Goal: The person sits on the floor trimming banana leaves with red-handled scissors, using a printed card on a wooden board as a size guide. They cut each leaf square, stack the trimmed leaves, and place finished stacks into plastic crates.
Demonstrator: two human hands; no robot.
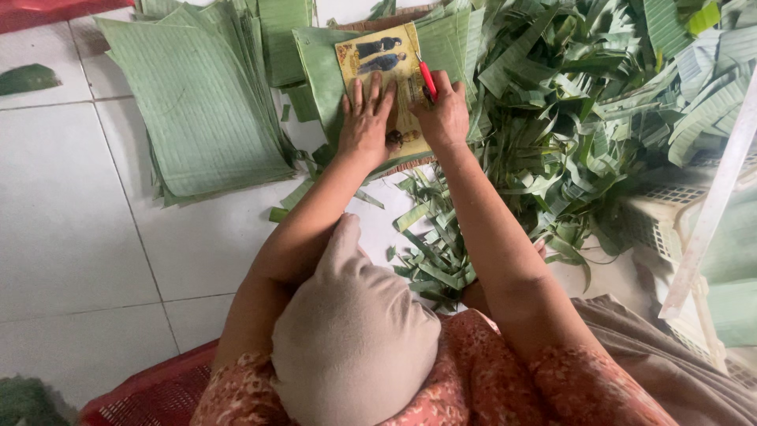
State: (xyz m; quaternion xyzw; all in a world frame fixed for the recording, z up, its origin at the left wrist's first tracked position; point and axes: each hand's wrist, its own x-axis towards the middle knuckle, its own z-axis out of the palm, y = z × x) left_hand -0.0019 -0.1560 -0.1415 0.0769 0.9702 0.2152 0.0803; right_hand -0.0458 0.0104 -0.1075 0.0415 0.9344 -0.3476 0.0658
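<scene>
A yellow printed card (388, 83) is pressed flat onto stacked green leaves (323, 75) by the open left hand (365, 118), while a red-handled knife (426, 79) is gripped in the closed right hand (443, 114).

The left hand (364, 122) presses flat on a yellow card (384, 79) lying over green leaf sheets (323, 71); the right hand (443, 114) holds a red-handled knife (427, 79) at the card's edge.

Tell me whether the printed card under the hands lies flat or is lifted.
Flat: the printed card lies on the leaf stack, left hand pressing it.
</scene>
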